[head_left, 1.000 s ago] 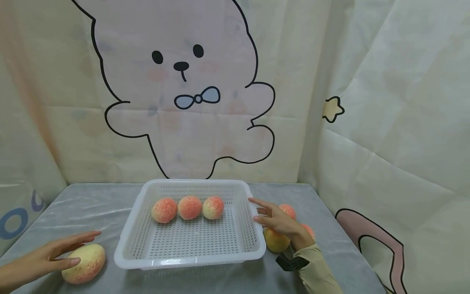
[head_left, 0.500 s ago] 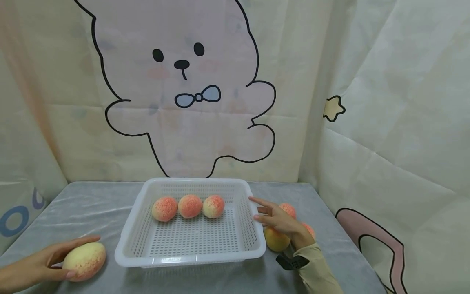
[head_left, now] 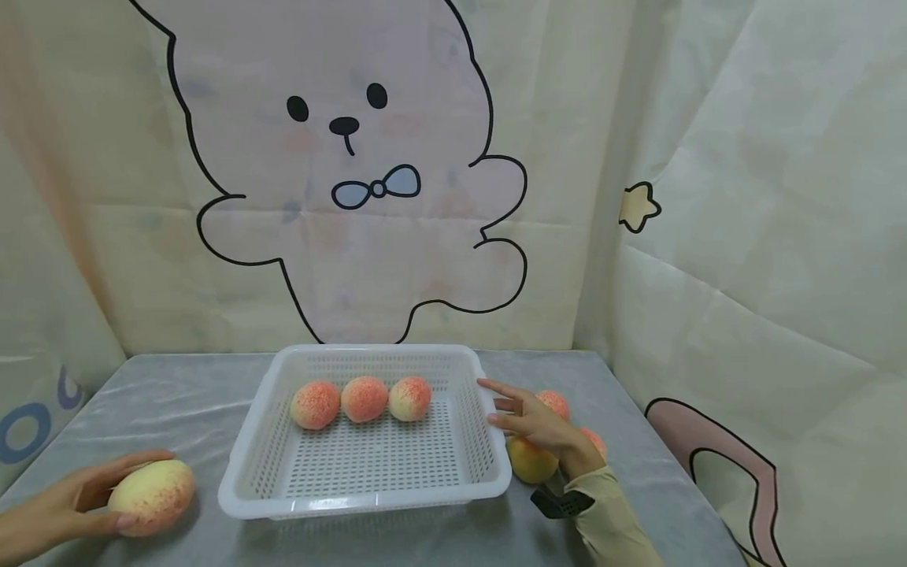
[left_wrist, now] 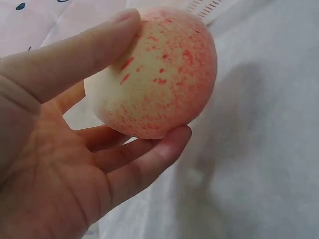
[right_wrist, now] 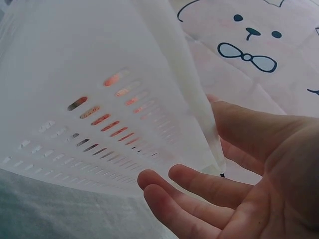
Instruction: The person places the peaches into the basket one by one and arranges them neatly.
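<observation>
My left hand (head_left: 81, 500) grips a pale yellow peach (head_left: 152, 498) with red speckles, left of the white basket (head_left: 364, 501). In the left wrist view, the thumb lies on one side of the peach (left_wrist: 164, 74) and curled fingers (left_wrist: 149, 162) support it from below. My right hand (head_left: 534, 425) rests at the basket's right rim with loosely extended fingers. In the right wrist view, those fingers (right_wrist: 209, 189) lie along the outside of the slotted wall (right_wrist: 99, 74). Three pink-red peaches, including the middle one (head_left: 364, 399), sit in a row inside the basket.
Beside the right hand, partly hidden by it, lie a yellow peach (head_left: 531, 461) and two pinkish ones, one of them a far peach (head_left: 555, 403). Grey cloth (head_left: 205, 394) covers the table. A printed curtain (head_left: 553, 197) hangs behind and along both sides.
My left hand has closed its fingers around the yellow peach and moved it slightly left and up. The right hand has stayed at the basket rim.
</observation>
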Tool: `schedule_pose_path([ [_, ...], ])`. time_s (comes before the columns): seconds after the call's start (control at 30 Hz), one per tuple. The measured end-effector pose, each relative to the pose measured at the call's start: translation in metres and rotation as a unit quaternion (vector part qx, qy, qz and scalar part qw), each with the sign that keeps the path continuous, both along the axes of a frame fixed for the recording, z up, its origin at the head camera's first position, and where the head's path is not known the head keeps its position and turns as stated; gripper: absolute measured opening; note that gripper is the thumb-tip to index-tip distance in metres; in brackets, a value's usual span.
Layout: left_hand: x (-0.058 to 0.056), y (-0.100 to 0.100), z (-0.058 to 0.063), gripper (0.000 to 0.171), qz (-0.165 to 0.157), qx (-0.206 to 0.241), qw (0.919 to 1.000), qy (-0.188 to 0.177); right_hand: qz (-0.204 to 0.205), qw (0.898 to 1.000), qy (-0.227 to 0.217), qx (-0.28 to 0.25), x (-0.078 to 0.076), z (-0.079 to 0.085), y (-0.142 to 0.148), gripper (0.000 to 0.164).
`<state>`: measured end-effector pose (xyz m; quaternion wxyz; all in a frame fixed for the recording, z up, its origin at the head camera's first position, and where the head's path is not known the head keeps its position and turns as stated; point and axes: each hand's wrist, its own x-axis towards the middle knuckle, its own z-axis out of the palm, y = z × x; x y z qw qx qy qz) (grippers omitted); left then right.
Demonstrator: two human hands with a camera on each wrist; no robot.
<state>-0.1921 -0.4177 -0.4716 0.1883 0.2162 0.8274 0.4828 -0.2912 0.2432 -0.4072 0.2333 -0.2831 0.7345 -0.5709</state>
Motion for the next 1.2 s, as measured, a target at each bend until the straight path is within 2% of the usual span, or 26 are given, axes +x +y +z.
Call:
schedule_pose_path([
  [0.07,0.001,0.001,0.002,0.058,0.009,-0.003,0.9984,0.055,0.001,1.0,0.0,-0.002,-0.001,0.001,0.0,0.07],
  [0.13,0.001,0.003,0.004,0.06,0.022,-0.013,0.993,0.115,0.002,1.0,-0.003,-0.006,-0.001,0.001,-0.001,0.07],
  [0.2,-0.001,0.004,0.007,0.061,0.04,-0.021,0.9896,0.137,-0.001,1.0,-0.004,-0.007,-0.001,0.001,-0.001,0.07],
  [0.3,-0.002,0.009,0.017,0.059,0.076,-0.046,0.9891,0.118,-0.006,1.0,-0.006,-0.004,0.001,0.002,-0.002,0.07],
  [0.37,-0.004,0.013,0.026,0.058,0.094,-0.057,0.991,0.076,-0.007,1.0,-0.006,-0.003,0.002,0.002,-0.001,0.07],
  [0.43,-0.005,0.018,0.034,0.057,0.106,-0.062,0.9912,0.05,-0.006,1.0,-0.008,-0.005,0.002,0.002,0.0,0.07],
  [0.6,-0.01,0.027,0.049,0.057,0.118,-0.041,0.9914,0.04,-0.011,1.0,-0.006,0.0,0.001,0.0,-0.001,0.069],
  [0.77,-0.013,0.044,0.064,0.054,0.135,-0.062,0.9884,0.033,-0.016,1.0,-0.009,0.005,0.001,0.001,-0.003,0.07],
  [0.93,-0.017,0.061,0.075,0.053,0.145,-0.08,0.9842,0.062,-0.013,1.0,0.003,0.007,0.001,0.001,-0.004,0.07],
  [1.0,-0.018,0.066,0.079,0.053,0.143,-0.078,0.9828,0.086,-0.011,1.0,0.009,0.007,0.0,0.002,-0.004,0.069],
  [1.2,-0.023,0.082,0.096,0.05,0.131,-0.048,0.9813,0.133,-0.008,1.0,0.005,0.005,-0.001,0.0,-0.001,0.07],
])
